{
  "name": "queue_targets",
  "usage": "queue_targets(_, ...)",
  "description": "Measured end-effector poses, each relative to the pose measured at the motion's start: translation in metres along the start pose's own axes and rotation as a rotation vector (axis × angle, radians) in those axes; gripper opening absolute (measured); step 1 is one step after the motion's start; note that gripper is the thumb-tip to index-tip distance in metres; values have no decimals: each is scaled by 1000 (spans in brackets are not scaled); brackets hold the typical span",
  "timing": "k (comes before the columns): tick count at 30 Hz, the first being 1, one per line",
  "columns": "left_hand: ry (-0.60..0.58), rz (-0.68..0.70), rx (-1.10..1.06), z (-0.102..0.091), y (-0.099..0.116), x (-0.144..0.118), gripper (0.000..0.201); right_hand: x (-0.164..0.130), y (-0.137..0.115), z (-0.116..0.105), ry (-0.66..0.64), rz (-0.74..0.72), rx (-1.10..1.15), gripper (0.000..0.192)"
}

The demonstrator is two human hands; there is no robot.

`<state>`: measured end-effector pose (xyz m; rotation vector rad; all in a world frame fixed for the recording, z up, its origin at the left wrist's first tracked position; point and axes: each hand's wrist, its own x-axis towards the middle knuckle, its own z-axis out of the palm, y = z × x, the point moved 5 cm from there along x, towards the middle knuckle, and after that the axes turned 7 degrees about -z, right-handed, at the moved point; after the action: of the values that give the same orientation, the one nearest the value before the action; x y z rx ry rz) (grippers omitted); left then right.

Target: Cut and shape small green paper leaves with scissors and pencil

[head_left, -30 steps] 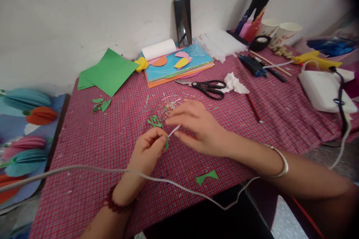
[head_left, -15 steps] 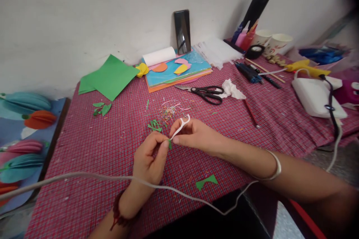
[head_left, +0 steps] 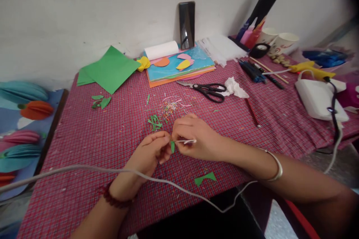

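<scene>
My left hand (head_left: 148, 154) is closed, its fingertips pinching a small green paper piece (head_left: 172, 147) that hangs down between the two hands. My right hand (head_left: 203, 140) is closed around a white floss pick (head_left: 191, 141), whose forked end points right and whose thin tip points toward the green piece. Whether the tip touches the paper is hard to make out. Just beyond my fingers lies a small heap of green paper strips (head_left: 155, 122). Nearer to me, below my right hand, rests a curved green paper scrap (head_left: 205, 178).
Black-handled scissors (head_left: 209, 90) lie beyond the colored clippings (head_left: 169, 108). Green paper sheets (head_left: 112, 69) sit at the back left, and a phone (head_left: 187, 25) leans on the wall. A yellow glue gun (head_left: 311, 70) is at right. A white cable (head_left: 123, 171) crosses in front of my left wrist.
The floss pick has swung from pointing up to lying nearly level. My right hand has turned over, knuckles up, and my left hand has rolled so its palm side shows more.
</scene>
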<state>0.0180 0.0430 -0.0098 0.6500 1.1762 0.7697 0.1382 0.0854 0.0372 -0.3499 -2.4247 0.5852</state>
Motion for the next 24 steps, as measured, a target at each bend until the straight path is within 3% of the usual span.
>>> queue_targets(4,-7,-17,-24,1,-4,2,18,0,-9,-1,-70,-147,-153,12)
queue_targets(6,22,39,13,-1,-3,3,19,0,-7,-2,-68,-127,-108,11)
queue_targets(8,101,171,78,-7,3,0,18,0,2,-1,-34,14,99,6)
queue_targets(12,304,528,357,-11,27,-17,18,-4,30,10,56,479,756,9)
queue_targets(15,327,756,658,0,39,-29,17,-5,35,11,129,608,966,6)
queue_targets(19,303,915,947,12,38,-30,14,-1,24,9,36,545,894,6)
queue_targets(24,330,912,1025,12,32,-25,15,-1,19,8,10,466,710,6)
